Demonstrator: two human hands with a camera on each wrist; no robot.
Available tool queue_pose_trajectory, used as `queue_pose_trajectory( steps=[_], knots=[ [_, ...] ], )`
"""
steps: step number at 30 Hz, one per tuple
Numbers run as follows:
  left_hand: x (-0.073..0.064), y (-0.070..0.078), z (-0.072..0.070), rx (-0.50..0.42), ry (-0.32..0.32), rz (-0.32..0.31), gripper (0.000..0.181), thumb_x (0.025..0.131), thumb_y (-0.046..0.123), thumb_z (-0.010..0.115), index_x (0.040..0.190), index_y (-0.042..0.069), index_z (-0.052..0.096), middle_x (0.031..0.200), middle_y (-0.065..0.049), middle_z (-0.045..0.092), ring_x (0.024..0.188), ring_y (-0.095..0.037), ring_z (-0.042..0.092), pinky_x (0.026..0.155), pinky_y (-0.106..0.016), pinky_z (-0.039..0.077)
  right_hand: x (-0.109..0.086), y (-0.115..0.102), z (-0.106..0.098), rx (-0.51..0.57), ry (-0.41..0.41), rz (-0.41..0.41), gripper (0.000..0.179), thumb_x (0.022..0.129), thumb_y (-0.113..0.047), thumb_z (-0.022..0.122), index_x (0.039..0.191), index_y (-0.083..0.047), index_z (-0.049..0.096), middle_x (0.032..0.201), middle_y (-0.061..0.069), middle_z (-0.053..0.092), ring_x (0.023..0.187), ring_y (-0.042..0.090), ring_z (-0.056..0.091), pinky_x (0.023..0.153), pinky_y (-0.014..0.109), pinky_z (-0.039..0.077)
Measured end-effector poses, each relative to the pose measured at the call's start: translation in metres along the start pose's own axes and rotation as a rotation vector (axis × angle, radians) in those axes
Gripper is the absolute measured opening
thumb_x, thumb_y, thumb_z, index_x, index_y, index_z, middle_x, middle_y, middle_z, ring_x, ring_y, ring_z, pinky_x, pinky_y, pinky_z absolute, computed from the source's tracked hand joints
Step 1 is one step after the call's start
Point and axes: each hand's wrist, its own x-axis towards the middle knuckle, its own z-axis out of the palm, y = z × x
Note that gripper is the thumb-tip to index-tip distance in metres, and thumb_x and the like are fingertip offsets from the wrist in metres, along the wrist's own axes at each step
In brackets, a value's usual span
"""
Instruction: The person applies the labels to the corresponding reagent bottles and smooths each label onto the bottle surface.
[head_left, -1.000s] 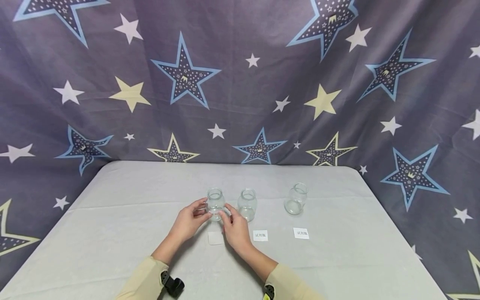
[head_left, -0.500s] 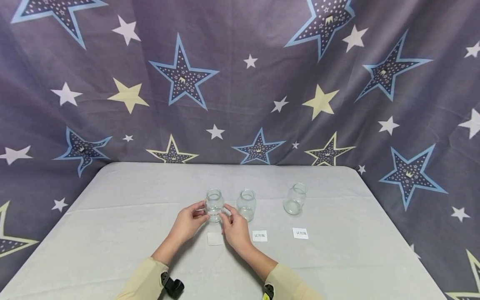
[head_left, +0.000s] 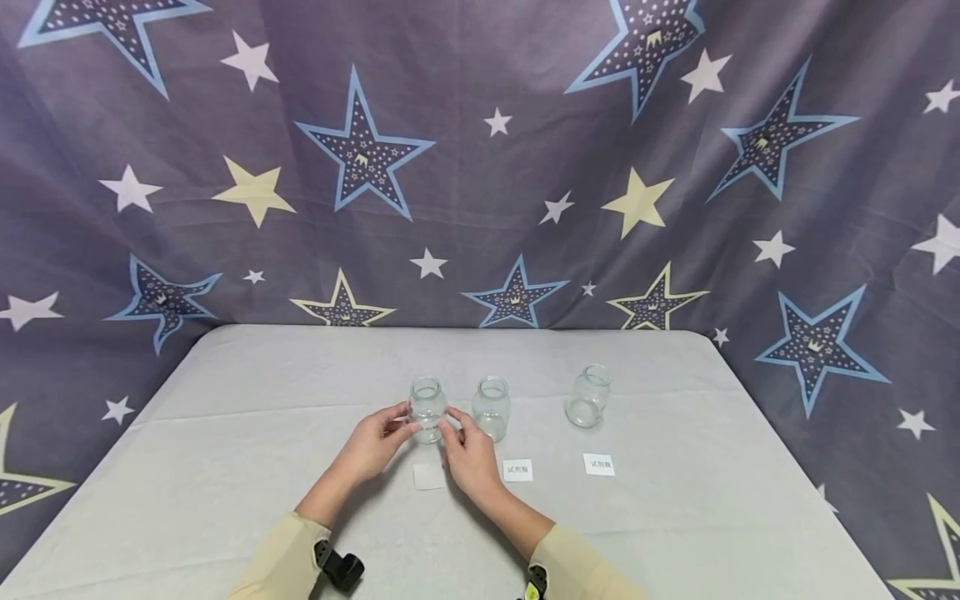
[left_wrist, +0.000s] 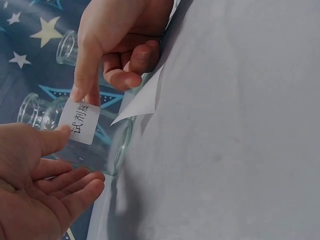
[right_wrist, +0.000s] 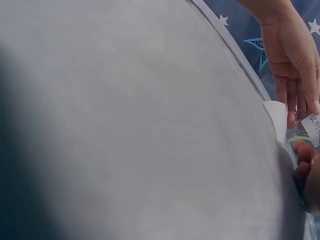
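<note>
Both hands are at the leftmost glass jar (head_left: 427, 402), which stands upright on the table. My left hand (head_left: 375, 443) holds it from the left, thumb on the front and fingers around the far side. From the right, my right hand (head_left: 471, 457) has its thumb and index finger on the jar, its other fingers curled. A white label (left_wrist: 84, 125) with printed characters lies against the glass; in the left wrist view both thumbs press on its edges. Just in front of the jar is a blank paper square (head_left: 429, 477), one corner curled up in the left wrist view.
A second glass jar (head_left: 492, 408) stands close to the right hand, and a third jar (head_left: 588, 397) farther right. In front of them lie two printed labels, a middle label (head_left: 517, 471) and a right label (head_left: 598, 465). A star-patterned curtain (head_left: 465, 167) hangs behind the table (head_left: 675, 517).
The hands stay at the jar with the thumbs over the label, shifting only slightly. The whole view drifts a little to the left.
</note>
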Motion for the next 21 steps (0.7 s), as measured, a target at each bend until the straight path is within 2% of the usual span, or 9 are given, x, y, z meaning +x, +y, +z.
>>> queue_pose_trajectory(
  steps=[5, 12, 15, 21],
  knots=[
    [-0.002, 0.002, -0.003, 0.023, -0.001, -0.007, 0.047, 0.093, 0.021, 0.056, 0.132, -0.004, 0.048, 0.129, -0.022, 0.056, 0.106, -0.033, 0.062, 0.086, -0.041, 0.052, -0.001, -0.001, -0.002, 0.001, -0.019, 0.003, 0.043, 0.095, -0.033, 0.053, 0.129, -0.007, 0.051, 0.054, -0.005, 0.049, 0.046, 0.003, 0.047, 0.047, 0.019, 0.038],
    [-0.008, 0.004, -0.012, 0.043, 0.069, -0.074, 0.036, 0.088, 0.024, 0.064, 0.116, 0.002, 0.063, 0.113, -0.015, 0.067, 0.091, -0.022, 0.066, 0.075, -0.033, 0.052, -0.011, -0.006, -0.011, -0.039, -0.069, -0.024, 0.044, 0.094, -0.034, 0.054, 0.131, -0.012, 0.047, 0.057, -0.008, 0.043, 0.048, 0.002, 0.040, 0.046, 0.018, 0.036],
    [-0.013, 0.010, -0.014, 0.036, 0.074, -0.089, 0.028, 0.087, 0.023, 0.066, 0.107, 0.004, 0.067, 0.102, -0.011, 0.070, 0.085, -0.018, 0.065, 0.072, -0.030, 0.051, -0.015, -0.007, -0.019, -0.048, -0.092, -0.073, 0.038, 0.093, -0.033, 0.055, 0.124, -0.011, 0.053, 0.058, -0.006, 0.047, 0.047, 0.001, 0.043, 0.046, 0.018, 0.038],
    [-0.024, 0.025, -0.013, 0.008, 0.031, -0.060, 0.015, 0.084, 0.017, 0.068, 0.094, 0.006, 0.069, 0.085, -0.003, 0.068, 0.072, -0.009, 0.057, 0.063, -0.021, 0.046, -0.019, -0.007, -0.041, -0.118, -0.111, -0.176, 0.021, 0.091, -0.022, 0.059, 0.105, -0.008, 0.063, 0.062, -0.001, 0.054, 0.049, -0.002, 0.042, 0.048, 0.017, 0.039]
  ],
)
